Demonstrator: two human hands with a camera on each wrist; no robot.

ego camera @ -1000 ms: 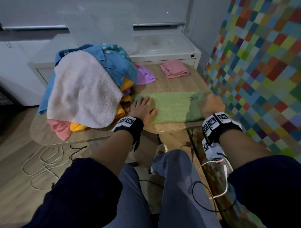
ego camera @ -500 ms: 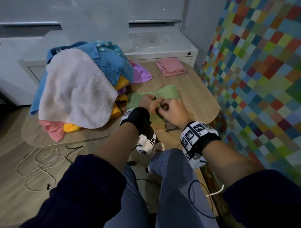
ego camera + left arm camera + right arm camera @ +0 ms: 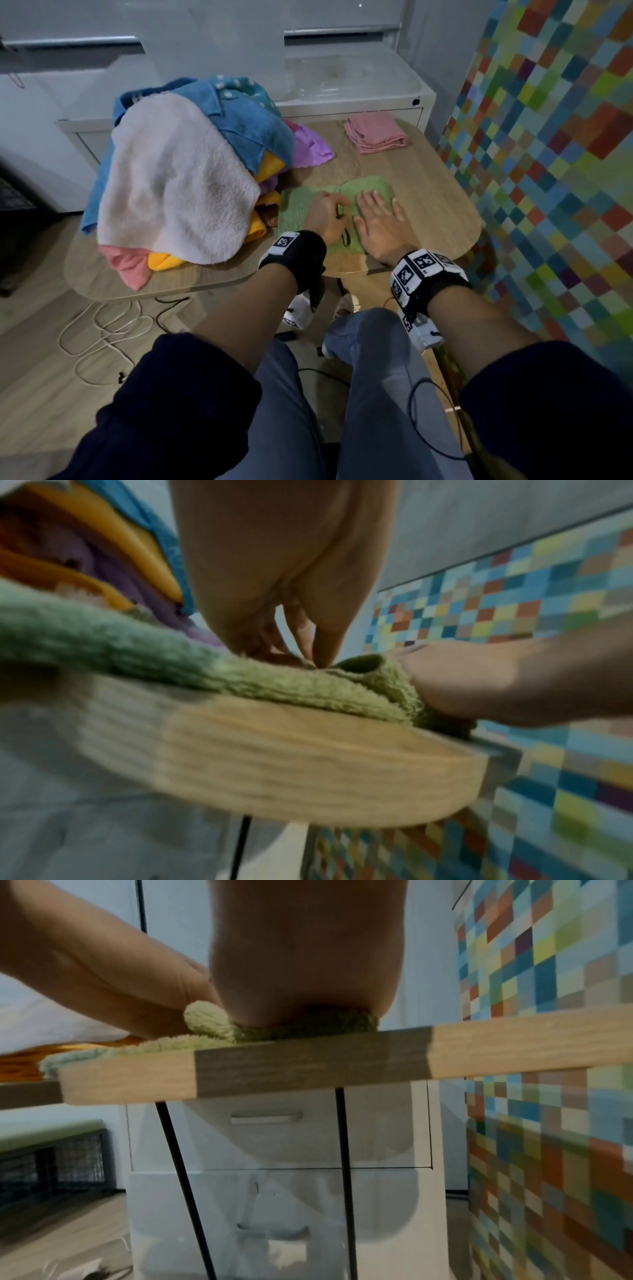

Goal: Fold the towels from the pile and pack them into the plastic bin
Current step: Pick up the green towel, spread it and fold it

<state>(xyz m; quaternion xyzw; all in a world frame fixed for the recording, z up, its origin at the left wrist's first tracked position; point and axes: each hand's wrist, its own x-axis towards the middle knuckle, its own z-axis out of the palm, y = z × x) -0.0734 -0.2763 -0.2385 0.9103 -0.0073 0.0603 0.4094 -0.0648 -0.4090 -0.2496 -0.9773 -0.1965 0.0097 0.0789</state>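
A green towel [image 3: 305, 209], folded over on itself, lies on the wooden table [image 3: 431, 192] near its front edge. My left hand [image 3: 334, 214] is on the towel's middle with curled fingers that pinch the folded edge; the left wrist view shows the fingertips [image 3: 322, 653] meeting on the green towel [image 3: 260, 680]. My right hand [image 3: 376, 216] lies flat with spread fingers and presses the folded right half. In the right wrist view the palm [image 3: 301, 969] bears down on the towel [image 3: 318, 1024]. The clear plastic bin [image 3: 394, 87] stands behind the table on a white cabinet.
A tall pile of towels [image 3: 178, 178], white on top with blue, yellow, purple and pink beneath, fills the table's left half. A folded pink towel [image 3: 375, 137] lies at the back right. A colourful checkered wall [image 3: 548, 154] is close on the right. Cables [image 3: 102, 329] lie on the floor.
The towel lay spread out a second ago. My right hand brought its right end over to the left, and now lies flat on the fold, while the left hand pinches it.
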